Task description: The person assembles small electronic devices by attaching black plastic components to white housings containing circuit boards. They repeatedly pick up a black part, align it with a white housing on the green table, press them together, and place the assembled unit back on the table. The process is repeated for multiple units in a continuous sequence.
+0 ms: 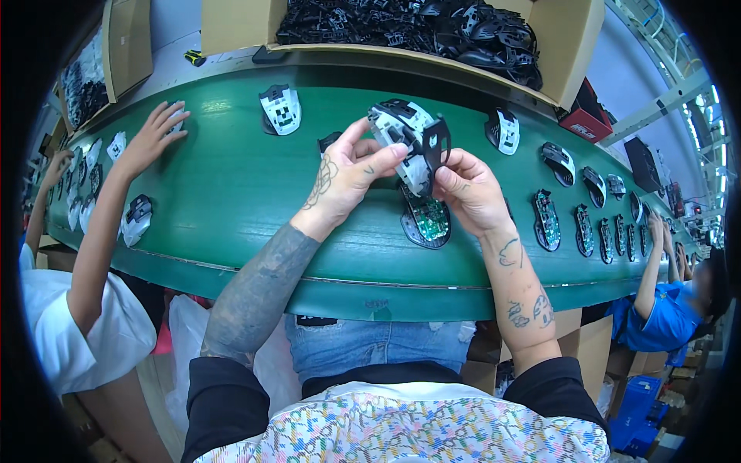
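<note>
Above the green work surface (247, 208), my left hand (347, 168) grips a white and black computer mouse shell (395, 123), tilted, with thumb and fingers around its side. My right hand (472, 191) pinches a black plastic mouse part (437, 144) at the shell's right side. Whether that part is fixed to the shell, I cannot tell. Below my hands lies a mouse base with a green circuit board (430, 220), its upper end partly hidden by the shell. A dark piece (329, 142) shows just behind my left hand, mostly covered by it.
A cardboard box (570, 50) of black plastic parts stands at the far side. White shells (279, 109) lie beyond my hands. Several mouse bases with boards (547, 221) line the right. A co-worker's hand (150, 137) reaches in at left; another person (656, 309) works at far right.
</note>
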`<state>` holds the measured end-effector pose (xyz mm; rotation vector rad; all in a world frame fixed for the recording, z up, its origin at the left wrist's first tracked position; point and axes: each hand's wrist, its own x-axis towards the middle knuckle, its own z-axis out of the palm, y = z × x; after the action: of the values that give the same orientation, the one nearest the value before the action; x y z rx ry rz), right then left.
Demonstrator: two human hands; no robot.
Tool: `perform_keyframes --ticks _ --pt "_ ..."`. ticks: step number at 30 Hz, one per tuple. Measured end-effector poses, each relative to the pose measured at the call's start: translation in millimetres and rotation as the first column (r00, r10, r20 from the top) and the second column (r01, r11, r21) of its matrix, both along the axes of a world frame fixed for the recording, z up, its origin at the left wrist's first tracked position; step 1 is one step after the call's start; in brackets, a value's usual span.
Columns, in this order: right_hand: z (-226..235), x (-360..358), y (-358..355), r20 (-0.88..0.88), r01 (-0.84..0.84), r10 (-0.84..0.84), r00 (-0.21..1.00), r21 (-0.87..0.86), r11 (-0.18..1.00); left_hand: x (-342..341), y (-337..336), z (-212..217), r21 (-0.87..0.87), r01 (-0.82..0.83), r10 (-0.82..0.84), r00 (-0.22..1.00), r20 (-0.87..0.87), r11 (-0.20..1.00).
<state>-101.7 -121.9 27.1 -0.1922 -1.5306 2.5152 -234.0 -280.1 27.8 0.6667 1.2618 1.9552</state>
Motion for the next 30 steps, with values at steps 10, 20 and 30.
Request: perform_keyframes --ticks 10,20,30 --pt "11 -5 -14 -0.043 0.157 -0.153 0.987 0.393 0.906 5 -4 -2 -0.009 0.032 -0.033 0.997 -0.073 0.999" --pt "10 -3 -31 0.003 0.107 -0.121 0.993 0.451 0.886 2 -12 5 0.024 -0.046 0.048 0.993 -0.104 0.999" --pt "9 -11 -34 -0.049 0.114 -0.105 0.993 0.26 0.959 -17 -15 2 0.128 0.024 -0.035 0.996 0.086 0.991"
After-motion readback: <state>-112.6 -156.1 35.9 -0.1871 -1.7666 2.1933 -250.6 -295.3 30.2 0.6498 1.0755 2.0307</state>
